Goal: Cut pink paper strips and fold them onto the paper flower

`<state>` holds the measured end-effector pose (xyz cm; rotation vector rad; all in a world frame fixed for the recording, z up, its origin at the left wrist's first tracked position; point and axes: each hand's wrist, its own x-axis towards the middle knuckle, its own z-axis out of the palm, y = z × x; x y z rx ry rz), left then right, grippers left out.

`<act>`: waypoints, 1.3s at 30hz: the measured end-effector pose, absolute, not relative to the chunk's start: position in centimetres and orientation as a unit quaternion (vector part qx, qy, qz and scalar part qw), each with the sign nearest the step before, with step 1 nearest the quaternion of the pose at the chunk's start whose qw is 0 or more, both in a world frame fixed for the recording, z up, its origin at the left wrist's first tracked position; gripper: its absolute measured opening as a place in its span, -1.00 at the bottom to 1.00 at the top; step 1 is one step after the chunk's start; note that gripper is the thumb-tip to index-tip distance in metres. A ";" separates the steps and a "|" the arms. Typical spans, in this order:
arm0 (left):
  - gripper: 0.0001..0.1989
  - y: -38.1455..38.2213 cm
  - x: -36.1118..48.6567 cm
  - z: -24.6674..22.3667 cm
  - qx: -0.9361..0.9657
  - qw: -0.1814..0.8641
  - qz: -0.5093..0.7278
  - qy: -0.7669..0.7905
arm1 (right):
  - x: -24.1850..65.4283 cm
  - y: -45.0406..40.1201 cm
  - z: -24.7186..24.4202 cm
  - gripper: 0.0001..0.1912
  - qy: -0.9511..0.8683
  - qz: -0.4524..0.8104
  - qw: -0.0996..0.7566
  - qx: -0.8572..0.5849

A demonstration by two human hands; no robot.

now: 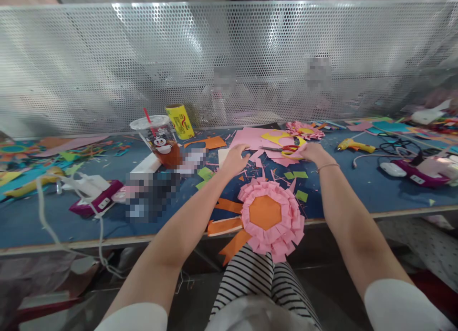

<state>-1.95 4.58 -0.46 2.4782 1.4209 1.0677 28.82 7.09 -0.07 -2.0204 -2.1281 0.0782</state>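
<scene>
My left hand (235, 160) rests over the table with thumb and fingers apart, holding nothing, close to the large pink paper sheet (245, 138). My right hand (315, 153) is closed beside the handles of the scissors (289, 150); a pink patch shows at its fingertips, but what it pinches is unclear. The scissors lie over pink paper and a cut yellow paper piece (275, 139). Nearer to me, a rosette (265, 214) with pink pleated paper layers and an orange centre overhangs the table edge, orange ribbon tails (225, 226) to its left.
A lidded drink cup (162, 142) and a yellow packet (181, 122) stand at left. A second pink flower (305, 129) lies behind my right hand. A yellow glue gun (356, 145), cables and purple power strips (420, 173) are at the sides. A perforated metal screen (229, 64) rises behind.
</scene>
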 end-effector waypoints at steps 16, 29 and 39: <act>-0.72 6.3 -5.6 1.3 0.676 0.081 0.494 0.541 | 21.3 4.1 -0.4 -0.54 -0.813 -0.046 -0.045 -0.579; -0.75 6.1 -5.3 1.5 0.656 0.129 0.565 0.484 | 22.0 5.4 -0.9 -0.53 -0.797 -0.095 -0.018 -0.596; -0.75 5.8 -5.2 1.7 0.656 0.130 0.563 0.485 | 22.8 6.7 -2.3 -0.59 -0.732 -0.013 0.184 -0.656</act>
